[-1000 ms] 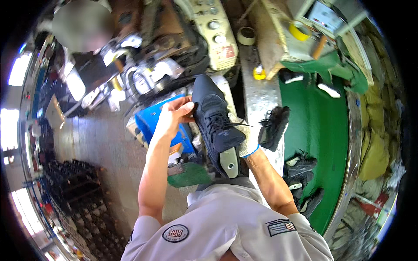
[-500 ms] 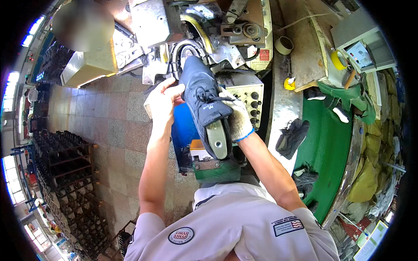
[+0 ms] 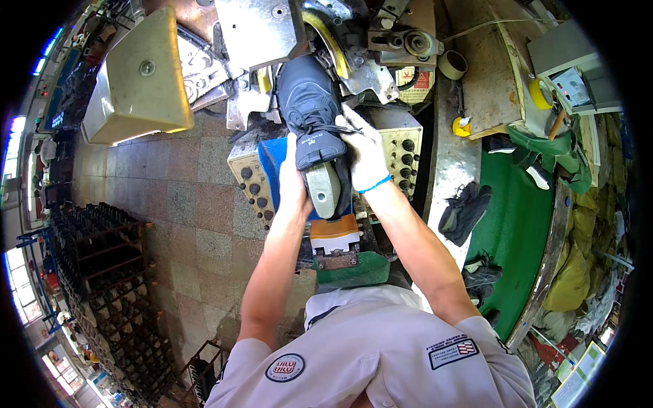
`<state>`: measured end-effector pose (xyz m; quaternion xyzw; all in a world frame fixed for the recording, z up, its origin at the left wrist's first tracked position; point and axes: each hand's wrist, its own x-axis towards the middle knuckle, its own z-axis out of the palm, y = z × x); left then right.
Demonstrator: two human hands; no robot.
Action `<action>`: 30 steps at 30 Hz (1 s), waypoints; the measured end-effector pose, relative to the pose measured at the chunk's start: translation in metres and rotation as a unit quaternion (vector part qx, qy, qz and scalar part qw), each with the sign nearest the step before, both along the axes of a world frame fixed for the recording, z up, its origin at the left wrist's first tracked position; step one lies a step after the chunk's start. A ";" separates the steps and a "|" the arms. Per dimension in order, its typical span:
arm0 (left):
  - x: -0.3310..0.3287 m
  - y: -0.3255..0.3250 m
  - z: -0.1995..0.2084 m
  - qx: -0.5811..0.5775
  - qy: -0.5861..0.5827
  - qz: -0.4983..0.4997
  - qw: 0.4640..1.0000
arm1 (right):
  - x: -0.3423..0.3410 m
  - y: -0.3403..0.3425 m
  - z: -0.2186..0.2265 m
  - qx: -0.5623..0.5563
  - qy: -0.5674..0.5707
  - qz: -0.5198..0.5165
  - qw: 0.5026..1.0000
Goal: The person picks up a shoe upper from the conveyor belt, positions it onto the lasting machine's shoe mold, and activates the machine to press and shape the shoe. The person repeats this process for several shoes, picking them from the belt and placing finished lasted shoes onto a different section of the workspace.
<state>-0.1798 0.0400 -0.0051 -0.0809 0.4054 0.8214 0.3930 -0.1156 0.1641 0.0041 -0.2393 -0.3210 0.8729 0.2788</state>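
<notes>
Clasping the shoe (image 3: 311, 102) are the left hand (image 3: 292, 178), fingers too hidden to judge, and the right hand (image 3: 366, 151), fingers slightly parted, laces (image 3: 317, 125) just left of them.

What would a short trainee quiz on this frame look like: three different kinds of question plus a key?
1. Multiple choice: which of the person's hands at the dark shoe wears a glove? A) left B) right C) both D) neither
2. True or false: the shoe's toe points toward the person's body.
3. Fill in: the pale last with a round hole shows at the shoe's ____ end.

Key:
1. B. The right hand has a whitish glove with a blue edge; the left hand is bare.
2. False. It points away, toward the metal machine.
3. Heel.
</notes>
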 end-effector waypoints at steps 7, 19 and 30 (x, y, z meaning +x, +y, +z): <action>0.005 0.009 0.013 -0.012 -0.018 -0.029 0.999 | 0.004 0.005 -0.021 -0.005 0.028 -0.018 0.999; -0.023 -0.006 0.004 -0.139 0.078 -0.092 0.983 | -0.011 -0.020 -0.045 -0.101 0.080 -0.059 0.990; -0.017 0.002 -0.002 -0.150 0.096 -0.059 0.982 | -0.010 -0.011 -0.050 -0.075 0.028 -0.048 0.996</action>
